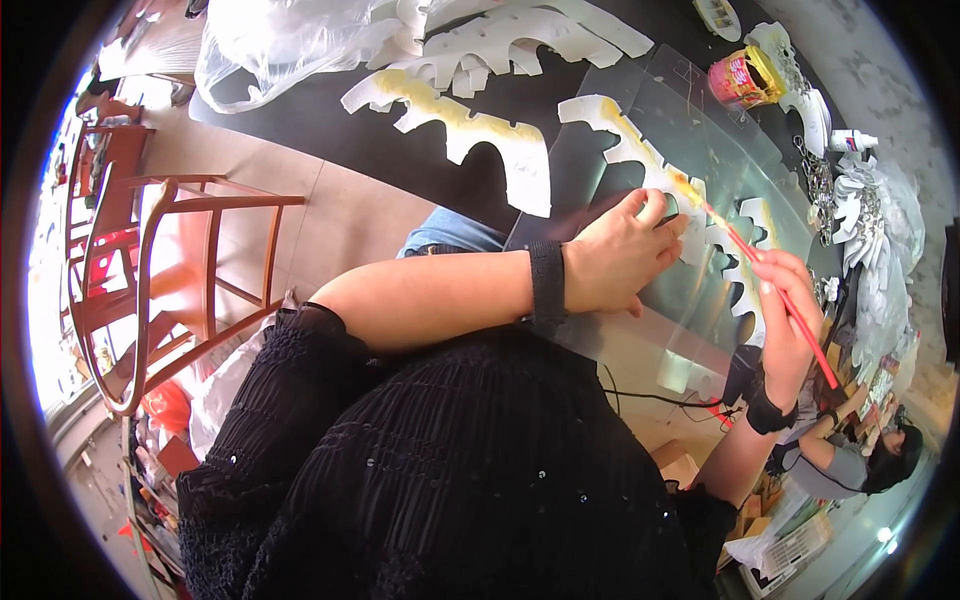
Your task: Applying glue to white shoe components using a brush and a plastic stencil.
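My left hand lies flat with fingers spread on a white scalloped cut-out that rests on a clear plastic sheet over the black table. My right hand grips a thin red paintbrush. The brush tip touches the yellow-painted edge of the cut-out just right of my left fingers. A second white cut-out with yellow paint lies to the left on the table. Both wrists wear black bands.
An open paint pot stands at the far edge of the table. More white cut-outs and a clear plastic bag lie at the back. Wooden chairs stand left. Another person sits lower right.
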The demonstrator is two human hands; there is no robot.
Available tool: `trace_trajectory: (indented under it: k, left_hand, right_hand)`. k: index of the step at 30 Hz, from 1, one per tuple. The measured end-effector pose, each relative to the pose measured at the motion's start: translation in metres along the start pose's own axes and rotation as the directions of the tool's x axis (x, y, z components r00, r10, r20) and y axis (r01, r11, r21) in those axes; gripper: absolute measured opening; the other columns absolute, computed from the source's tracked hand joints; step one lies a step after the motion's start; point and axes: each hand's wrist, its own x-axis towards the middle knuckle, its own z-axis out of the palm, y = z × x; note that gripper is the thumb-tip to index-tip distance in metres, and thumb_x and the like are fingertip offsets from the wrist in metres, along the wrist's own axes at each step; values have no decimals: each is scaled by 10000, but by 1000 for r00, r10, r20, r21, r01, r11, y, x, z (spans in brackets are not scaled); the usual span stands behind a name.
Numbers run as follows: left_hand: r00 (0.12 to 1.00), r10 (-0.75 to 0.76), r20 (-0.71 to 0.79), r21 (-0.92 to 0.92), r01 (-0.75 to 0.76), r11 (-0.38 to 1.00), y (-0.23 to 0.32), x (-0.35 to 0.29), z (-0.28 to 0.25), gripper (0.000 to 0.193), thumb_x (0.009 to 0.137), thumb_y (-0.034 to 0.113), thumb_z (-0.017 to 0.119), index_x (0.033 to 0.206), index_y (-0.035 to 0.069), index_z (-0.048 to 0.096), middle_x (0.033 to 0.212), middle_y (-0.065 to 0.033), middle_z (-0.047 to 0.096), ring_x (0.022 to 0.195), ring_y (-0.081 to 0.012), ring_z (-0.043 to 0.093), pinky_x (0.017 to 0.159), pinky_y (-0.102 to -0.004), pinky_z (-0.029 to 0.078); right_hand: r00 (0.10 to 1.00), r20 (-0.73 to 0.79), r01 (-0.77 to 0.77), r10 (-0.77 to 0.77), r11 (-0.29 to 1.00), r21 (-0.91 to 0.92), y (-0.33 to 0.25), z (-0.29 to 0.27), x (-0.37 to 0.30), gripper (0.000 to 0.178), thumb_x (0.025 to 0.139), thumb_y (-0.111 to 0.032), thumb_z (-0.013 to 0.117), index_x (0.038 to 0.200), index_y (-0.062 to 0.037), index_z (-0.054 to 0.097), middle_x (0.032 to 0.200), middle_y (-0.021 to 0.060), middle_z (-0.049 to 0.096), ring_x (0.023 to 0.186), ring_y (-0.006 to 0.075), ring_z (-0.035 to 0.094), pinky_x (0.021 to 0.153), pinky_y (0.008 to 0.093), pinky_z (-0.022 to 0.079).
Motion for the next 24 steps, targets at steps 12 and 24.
trace_trajectory:
  k: [12, 24]
  left_hand:
    - [1000, 9, 25, -35, -8, 999, -2, 1, 0, 746, 633, 546, 643, 1195, 75, 505, 1304, -66, 393, 1107, -290, 361, 1006, -379, 283]
    - [1000, 10, 0, -24, -10, 1000, -3, 0, 0, 760, 621, 548, 649, 1181, 54, 510, 1299, -73, 389, 1104, -290, 361, 1006, -375, 287]
  right_hand:
    - [999, 10, -48, 48, 998, 36, 1, -6, 1, 126, 820, 13, 500, 898, 36, 597, 976, 105, 565, 866, 146, 525, 744, 229, 397]
    - [993, 48, -111, 107, 991, 81, -8, -4, 2, 127, 801, 29, 493, 884, 47, 587, 963, 121, 565, 896, 175, 533, 804, 263, 400]
